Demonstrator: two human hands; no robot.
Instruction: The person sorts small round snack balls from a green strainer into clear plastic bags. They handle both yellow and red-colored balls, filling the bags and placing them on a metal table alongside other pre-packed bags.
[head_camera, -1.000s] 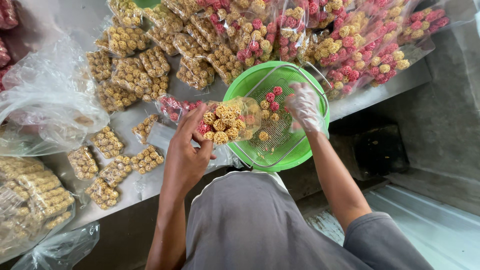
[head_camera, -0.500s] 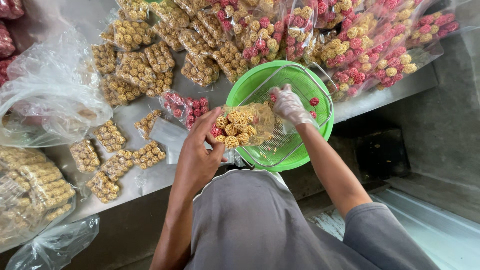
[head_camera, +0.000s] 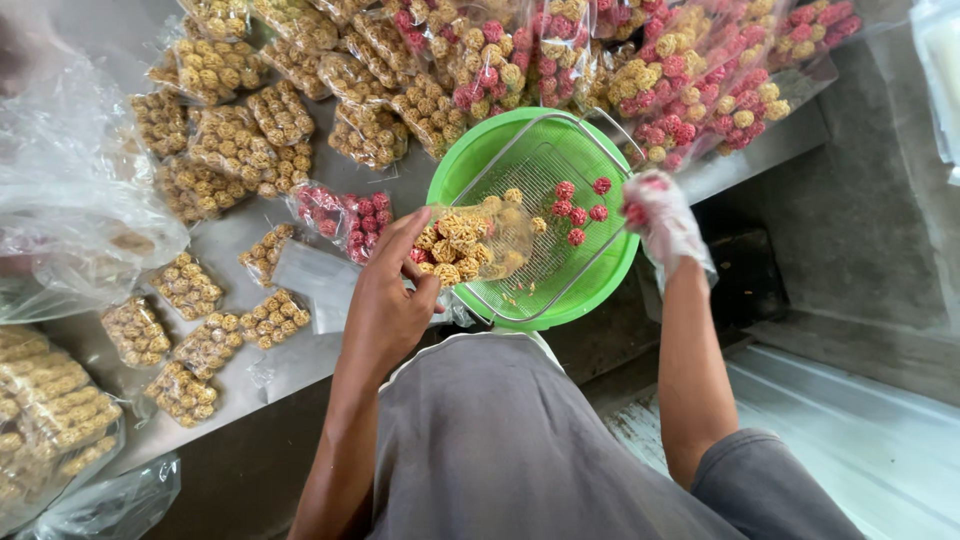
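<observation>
We take the green bowl (head_camera: 590, 285) as our landmark. Far to its left we see a big crumpled clear plastic bag (head_camera: 75, 215) on the metal table (head_camera: 240, 230), and below that bag a sack of pale brown snacks (head_camera: 45, 420). Between those and the bowl lie small sealed packets of yellow balls (head_camera: 185, 290), and just left of the bowl a packet of red balls (head_camera: 345, 215).

At the bowl's left rim our left hand (head_camera: 390, 300) is bare, fingers curled and pinched on the mouth of a small clear bag of yellow balls (head_camera: 470, 240), which lies over the left part of the wire sieve (head_camera: 545, 215) sitting in the bowl. Loose red balls (head_camera: 578, 208) rest on the mesh toward the bowl's right.

At the bowl's right rim our right hand (head_camera: 662, 220) wears a thin clear glove; its fingers are closed loosely around a few red balls. Behind the bowl, along the table's far edge, filled bags of mixed red and yellow balls (head_camera: 700, 90) are piled.
</observation>
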